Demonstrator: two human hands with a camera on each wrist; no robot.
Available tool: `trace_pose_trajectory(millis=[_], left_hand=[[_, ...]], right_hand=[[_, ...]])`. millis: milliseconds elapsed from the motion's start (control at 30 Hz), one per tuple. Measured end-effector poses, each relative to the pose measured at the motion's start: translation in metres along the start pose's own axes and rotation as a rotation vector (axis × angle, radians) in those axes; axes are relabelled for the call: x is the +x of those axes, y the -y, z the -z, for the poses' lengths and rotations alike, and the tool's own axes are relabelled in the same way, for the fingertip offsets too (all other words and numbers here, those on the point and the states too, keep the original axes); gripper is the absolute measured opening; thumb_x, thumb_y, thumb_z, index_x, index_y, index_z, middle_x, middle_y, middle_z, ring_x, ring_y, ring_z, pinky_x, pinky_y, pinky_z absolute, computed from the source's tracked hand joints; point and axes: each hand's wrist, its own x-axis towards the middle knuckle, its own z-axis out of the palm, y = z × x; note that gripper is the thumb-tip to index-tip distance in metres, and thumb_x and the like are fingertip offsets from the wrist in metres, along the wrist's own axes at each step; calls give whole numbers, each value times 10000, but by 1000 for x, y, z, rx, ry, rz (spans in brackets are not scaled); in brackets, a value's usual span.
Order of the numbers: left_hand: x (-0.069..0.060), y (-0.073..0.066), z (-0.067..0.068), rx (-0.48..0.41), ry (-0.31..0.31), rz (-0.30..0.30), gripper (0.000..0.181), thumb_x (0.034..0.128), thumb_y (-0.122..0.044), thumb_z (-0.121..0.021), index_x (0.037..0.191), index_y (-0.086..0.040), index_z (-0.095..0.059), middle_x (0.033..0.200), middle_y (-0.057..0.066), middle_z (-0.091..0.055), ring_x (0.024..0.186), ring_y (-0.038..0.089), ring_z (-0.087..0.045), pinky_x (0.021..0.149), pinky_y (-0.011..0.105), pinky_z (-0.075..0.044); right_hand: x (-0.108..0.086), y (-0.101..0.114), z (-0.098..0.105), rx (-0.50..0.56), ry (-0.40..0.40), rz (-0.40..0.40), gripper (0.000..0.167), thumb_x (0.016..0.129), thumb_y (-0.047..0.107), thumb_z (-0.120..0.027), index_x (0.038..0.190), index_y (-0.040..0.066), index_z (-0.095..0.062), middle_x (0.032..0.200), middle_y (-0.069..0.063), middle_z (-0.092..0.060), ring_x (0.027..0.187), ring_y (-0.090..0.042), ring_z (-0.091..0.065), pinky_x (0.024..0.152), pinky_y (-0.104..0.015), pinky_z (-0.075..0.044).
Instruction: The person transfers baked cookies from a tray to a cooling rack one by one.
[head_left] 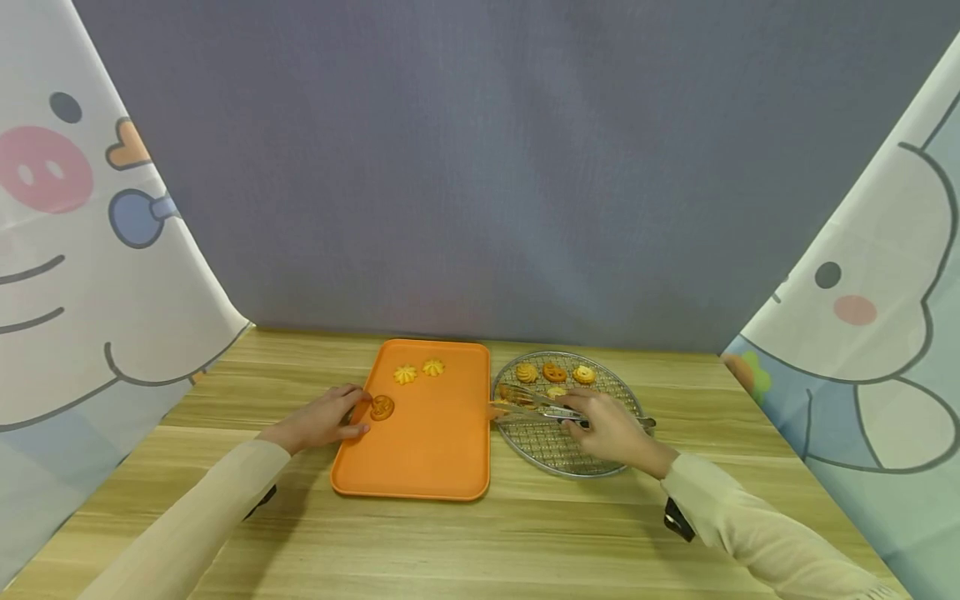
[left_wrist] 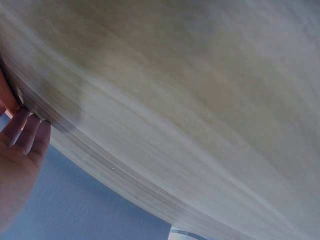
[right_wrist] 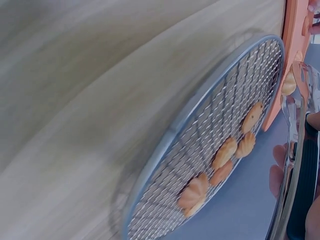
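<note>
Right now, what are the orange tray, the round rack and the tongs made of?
The orange tray looks like smooth, satiny plastic: even colour, rounded corners. The round wire rack seems grey metal, because its criss-cross wires glint. The tongs look like polished metal with bright reflections; their duller, dark grip could be plastic or rubber.

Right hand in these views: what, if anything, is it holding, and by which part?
The right hand holds the metal tongs by their dark grips, partway along the arms, behind the tips.
</note>
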Motion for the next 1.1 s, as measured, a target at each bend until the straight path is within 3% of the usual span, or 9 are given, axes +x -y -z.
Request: trace_pose_trajectory(millis=[133,233,333,433,633,733,900,967,1100], left_hand=[[0,0,0,-1,-4,-6,439,855,-277,-636,1179,0,-531,1218,245,-501,1114,422,-477,906,546,-404],[0,0,0,-2,-4,-12,436,855,-270,-636,1178,3,-530,1211,241,-504,1109,417,-481,904,543,-406],[0,-1,1,-5,-2,-15,435,855,-270,-637,1178,2,-529,1208,239,-505,1106,417,-482,900,543,-408],[1,0,1,-3,1,-14,437,856,-282,-636,1178,-7,-528,1210,235,-505,1103,417,-484,894,542,-412],[1,-1,1,-9,9,3,441,858,-295,-633,1185,-17,-529,1222,233,-500,1113,418,-479,898,540,-412],[0,-1,2,-13,9,7,444,861,-296,-629,1190,-16,-527,1226,236,-498,1117,420,-476,900,542,-411],[0,-1,1,-10,12,7,449,861,-294,-629,1194,-11,-524,1228,238,-497,1119,419,-477,905,541,-409],[1,0,0,-6,16,5,453,861,-293,-628,1199,-10,-521,1229,232,-498,1120,411,-478,907,535,-410],[1,1,-1,-11,14,-3,456,861,-288,-630,1200,-4,-521,1219,219,-504,1110,395,-488,904,524,-417]], right_hand=[[-7,-6,4,-2,-15,-23,331,783,110,-677,1102,30,-648,1111,-152,-638,915,-289,-645,602,-308,-517],[-12,-10,6,-19,-7,-35,332,785,114,-676,1106,36,-648,1085,-131,-646,749,-190,-648,548,-274,-486],[-17,-13,8,-15,13,-49,335,794,109,-669,1118,28,-640,1082,-145,-644,526,-70,-542,507,-228,-422],[-22,-17,9,-21,12,-56,332,789,117,-677,1109,31,-646,1056,-138,-650,563,-61,-546,530,-215,-414],[-30,-22,10,-9,-18,-49,328,763,94,-684,1081,18,-657,1061,-165,-652,866,-285,-644,538,-242,-432],[-34,-24,10,-5,-29,-39,329,749,71,-688,1070,7,-661,1071,-193,-645,881,-309,-641,551,-251,-440],[-39,-25,10,8,-9,-56,321,758,69,-682,1070,-1,-657,1115,-235,-614,679,-177,-632,517,-232,-424],[-40,-25,10,23,7,-72,317,769,71,-675,1075,-5,-652,1138,-257,-596,522,-70,-543,468,-208,-392],[-42,-25,9,47,9,-80,331,766,65,-672,1086,-15,-643,1126,-258,-602,399,39,-306,412,-168,-314]])
